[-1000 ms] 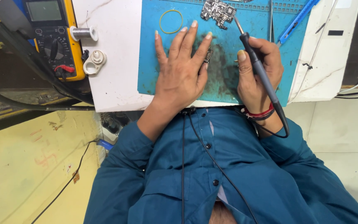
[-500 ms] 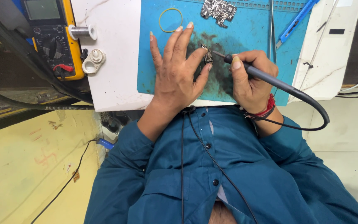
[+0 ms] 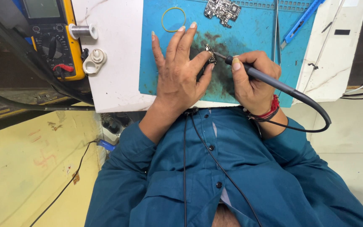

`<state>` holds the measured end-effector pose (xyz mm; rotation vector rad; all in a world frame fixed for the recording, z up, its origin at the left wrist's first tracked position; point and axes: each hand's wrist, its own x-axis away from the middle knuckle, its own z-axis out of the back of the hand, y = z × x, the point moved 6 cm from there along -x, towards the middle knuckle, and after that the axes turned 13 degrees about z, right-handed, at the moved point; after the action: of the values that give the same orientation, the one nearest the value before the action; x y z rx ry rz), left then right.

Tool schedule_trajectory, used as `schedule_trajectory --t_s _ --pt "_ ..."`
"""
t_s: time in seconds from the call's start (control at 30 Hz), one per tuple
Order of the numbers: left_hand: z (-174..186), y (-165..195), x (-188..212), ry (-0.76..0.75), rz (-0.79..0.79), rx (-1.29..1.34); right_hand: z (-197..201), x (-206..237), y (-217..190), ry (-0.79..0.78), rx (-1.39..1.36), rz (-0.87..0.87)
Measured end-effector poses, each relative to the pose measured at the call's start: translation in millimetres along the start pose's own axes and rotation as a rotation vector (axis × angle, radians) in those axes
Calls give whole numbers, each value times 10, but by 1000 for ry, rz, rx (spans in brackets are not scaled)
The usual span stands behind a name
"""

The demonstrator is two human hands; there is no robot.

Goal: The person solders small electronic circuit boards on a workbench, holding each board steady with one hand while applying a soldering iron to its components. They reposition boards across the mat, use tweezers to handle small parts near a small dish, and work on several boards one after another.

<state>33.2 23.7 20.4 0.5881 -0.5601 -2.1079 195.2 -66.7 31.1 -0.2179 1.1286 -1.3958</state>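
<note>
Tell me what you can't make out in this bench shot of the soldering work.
- Small board, head view: mostly covered by the left hand's fingers; its parts are too small to tell.
- Soldering iron tip: whether it touches the board is too fine to see.
- Multimeter: top cut off by the frame edge.
- Larger circuit board: cut off by the top edge.

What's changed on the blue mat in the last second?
The right hand swung the soldering iron down from near upright to lie low, its tip now at the small component under the left hand. The circuit board and rubber band stayed put.
</note>
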Motion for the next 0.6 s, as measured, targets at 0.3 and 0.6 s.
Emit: schedule_trajectory --t_s 0.3,0.6 --pt "-8 -11 -4 -2 0 0 1 -9 -19 -1 10 19" --pt "-5 -4 -2 -4 1 6 12 -16 -24 6 7 5"
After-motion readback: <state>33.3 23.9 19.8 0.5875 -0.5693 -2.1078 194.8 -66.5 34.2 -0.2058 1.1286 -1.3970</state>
